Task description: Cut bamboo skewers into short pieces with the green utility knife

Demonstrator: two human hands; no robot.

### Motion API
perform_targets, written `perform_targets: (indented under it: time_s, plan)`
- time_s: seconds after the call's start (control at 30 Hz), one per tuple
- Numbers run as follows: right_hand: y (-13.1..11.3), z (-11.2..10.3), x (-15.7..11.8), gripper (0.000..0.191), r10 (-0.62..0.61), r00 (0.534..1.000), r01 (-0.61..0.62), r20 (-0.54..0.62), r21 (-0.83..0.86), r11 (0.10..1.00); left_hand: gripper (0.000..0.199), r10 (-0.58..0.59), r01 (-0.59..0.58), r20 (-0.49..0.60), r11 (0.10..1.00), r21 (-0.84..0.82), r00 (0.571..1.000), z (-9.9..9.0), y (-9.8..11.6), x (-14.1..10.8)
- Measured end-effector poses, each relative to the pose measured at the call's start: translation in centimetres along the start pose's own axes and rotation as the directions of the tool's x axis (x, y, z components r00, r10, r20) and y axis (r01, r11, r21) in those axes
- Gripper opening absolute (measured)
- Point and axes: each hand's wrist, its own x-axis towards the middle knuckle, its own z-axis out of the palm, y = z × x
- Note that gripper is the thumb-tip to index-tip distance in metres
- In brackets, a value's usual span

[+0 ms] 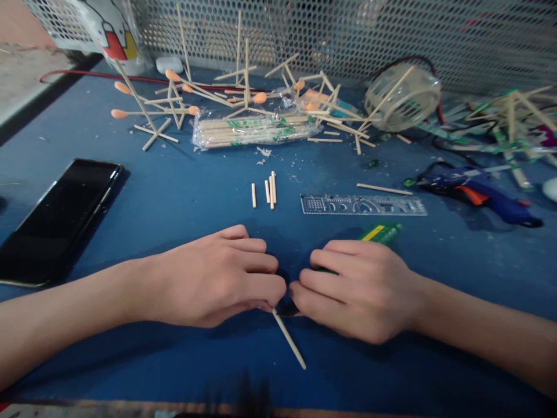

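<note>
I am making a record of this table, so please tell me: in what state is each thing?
Smartphone: flat, screen dark
Wooden stick bundle: in clear wrapping
Short stick pieces: loose
Ruler: lying flat
Glue gun: on its side; power, cannot tell
Left hand: fingers closed on wooden stick
Right hand: fingers curled around green-handled tool

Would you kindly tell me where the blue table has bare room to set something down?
Between the black rectangular phone and the short pale wooden sticks; also on the near side of the right hand. It's crowded along the grey perforated metal panel.
</note>
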Motion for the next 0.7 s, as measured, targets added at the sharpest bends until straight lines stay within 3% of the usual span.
perform_targets:
  time_s: [0.7]
  plan:
    - [0.30,-0.14,-0.08,0.025,-0.018,0.999,0.018,0.041,0.015,1.000,0.020,-0.001,0.001,0.008,1.000,-0.003,1.000,0.16,0.13,-0.01]
